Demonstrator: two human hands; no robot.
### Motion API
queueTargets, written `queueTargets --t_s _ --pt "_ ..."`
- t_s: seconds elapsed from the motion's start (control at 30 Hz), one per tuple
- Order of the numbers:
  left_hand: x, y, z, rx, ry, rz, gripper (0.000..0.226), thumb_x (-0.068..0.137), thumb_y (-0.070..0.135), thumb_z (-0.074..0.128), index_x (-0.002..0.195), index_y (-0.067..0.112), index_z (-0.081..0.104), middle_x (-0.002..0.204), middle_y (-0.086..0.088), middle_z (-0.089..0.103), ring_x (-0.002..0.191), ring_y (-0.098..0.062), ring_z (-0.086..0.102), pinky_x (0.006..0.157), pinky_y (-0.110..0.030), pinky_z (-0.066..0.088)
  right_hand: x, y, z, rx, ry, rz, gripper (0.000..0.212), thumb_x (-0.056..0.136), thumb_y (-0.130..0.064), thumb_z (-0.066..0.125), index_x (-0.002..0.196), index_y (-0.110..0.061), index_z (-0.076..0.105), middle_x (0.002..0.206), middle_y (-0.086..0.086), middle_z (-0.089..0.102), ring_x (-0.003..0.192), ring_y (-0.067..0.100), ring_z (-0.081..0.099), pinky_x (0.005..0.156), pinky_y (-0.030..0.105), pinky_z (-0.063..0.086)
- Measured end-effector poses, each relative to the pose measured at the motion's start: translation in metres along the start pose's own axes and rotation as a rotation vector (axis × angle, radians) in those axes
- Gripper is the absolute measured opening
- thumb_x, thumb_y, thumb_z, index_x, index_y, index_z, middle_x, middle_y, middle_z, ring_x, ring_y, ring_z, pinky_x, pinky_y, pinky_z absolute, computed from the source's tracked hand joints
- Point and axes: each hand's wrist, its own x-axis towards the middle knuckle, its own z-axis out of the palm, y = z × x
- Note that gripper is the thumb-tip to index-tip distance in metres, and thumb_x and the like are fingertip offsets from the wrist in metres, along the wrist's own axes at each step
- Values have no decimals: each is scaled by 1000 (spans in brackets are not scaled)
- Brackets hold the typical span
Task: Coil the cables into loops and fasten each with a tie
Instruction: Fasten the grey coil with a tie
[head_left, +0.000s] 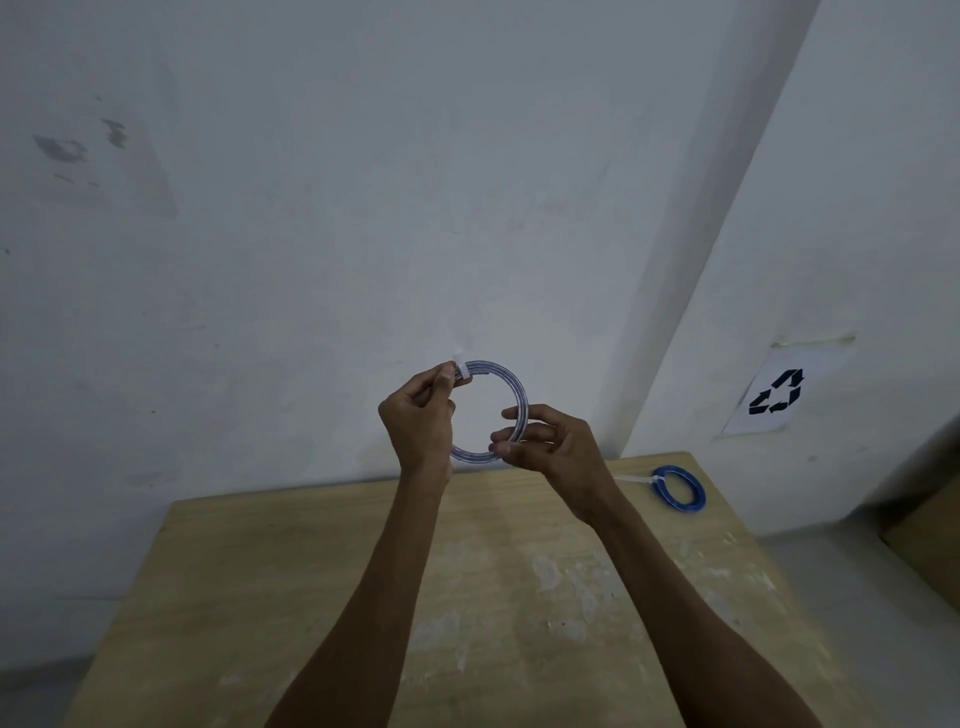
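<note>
Lay beyond on table (519, 597): tied blue coil (678, 488). Pinched upright, face-on, by left hand (418, 426) and right hand (550, 447): cable loop (511, 387), tie (460, 370) topmost.

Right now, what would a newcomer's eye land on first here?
The blue-and-white cable coil is held up mid-frame against the wall. The left grip pinches it beside the white tie at its top, and the right grip pinches its lower right. Next come a second blue coil, already tied, lying at the far right corner of the wooden table, and the recycling sign posted above it.
</note>
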Motion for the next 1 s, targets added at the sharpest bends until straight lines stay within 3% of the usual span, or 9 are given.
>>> queueTargets --t_s 0.17,0.33,0.5,0.67,0.83,1.0 --pt "-3 3 6 -61 -4 -8 12 96 11 69 95 13 80 87 -12 80 47 -9 35 46 -19 32 4 1 2 25 90 16 34 80 4 81 112 -4 70 92 18 78 83 26 76 76 31 60" --pt "-6 5 9 -107 -10 -28 14 96 10 68 92 17 80 88 -12 80 48 -10 31 44 -18 29 5 -2 -1 94 53 68 34 85 2 77 117 -2 69 101 21 77 91 25 76 78 31 61" --pt "-7 3 10 -109 -21 -52 14 96 9 68 93 15 80 90 -14 79 48 -10 31 44 -18 29 8 1 -3 5 77 67 25 81 4 80 104 2 72 87 16 78 80 27 76 74 36 62" --pt "-7 1 8 -96 -34 -44 14 96 7 68 92 14 80 87 -13 80 46 -10 29 44 -19 28 9 -6 -8 85 25 102 22 95 -8 69 115 0 71 102 18 78 91 26 77 81 33 62" --pt "-8 0 9 -104 -47 -52 12 97 7 67 101 4 79 89 -16 79 47 -10 28 44 -18 29 12 -7 -11 79 109 11 16 91 3 71 107 5 72 86 20 77 74 25 76 73 31 62" --pt "-5 2 8 -76 -80 -48 12 96 6 68 101 6 79 87 -14 80 45 -8 32 44 -17 30 9 -11 -9 50 98 54 25 98 -21 66 116 -4 71 105 9 79 93 24 78 72 31 61"
